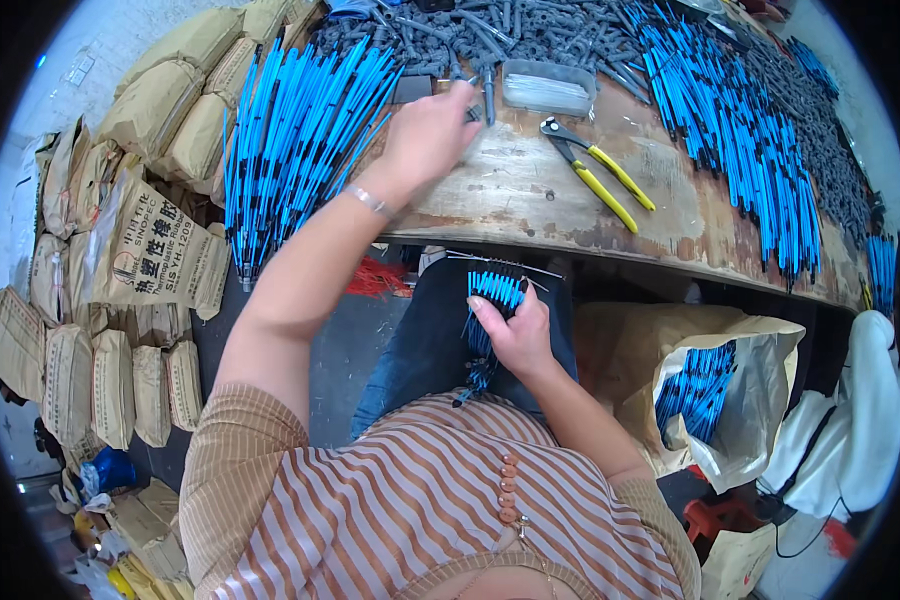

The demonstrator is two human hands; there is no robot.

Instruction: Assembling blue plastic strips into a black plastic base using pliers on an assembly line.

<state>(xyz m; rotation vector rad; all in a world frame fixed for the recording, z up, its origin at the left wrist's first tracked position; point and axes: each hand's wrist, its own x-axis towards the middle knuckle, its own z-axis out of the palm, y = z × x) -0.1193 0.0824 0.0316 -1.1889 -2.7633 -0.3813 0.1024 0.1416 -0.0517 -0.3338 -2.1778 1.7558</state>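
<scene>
My left hand (432,135) reaches over the near edge of the wooden table (515,190), fingers curled around a small dark grey plastic piece (473,113). Just beyond its fingertips lies a longer grey plastic part (489,95). Over my lap, my right hand (518,335) grips a bundle of thin blue sticks with black ends (495,288). They hang side by side below a thin metal rod (510,264). The lower ends of the bundle dangle toward my shirt.
Pliers with yellow handles (610,185) lie beside a clear plastic box (548,90) of thin pale sticks. Blue stick piles (305,140) flank the workspace, and grey parts (560,35) heap behind. An open paper sack (760,400) stands right; filled sacks (155,240) stack left.
</scene>
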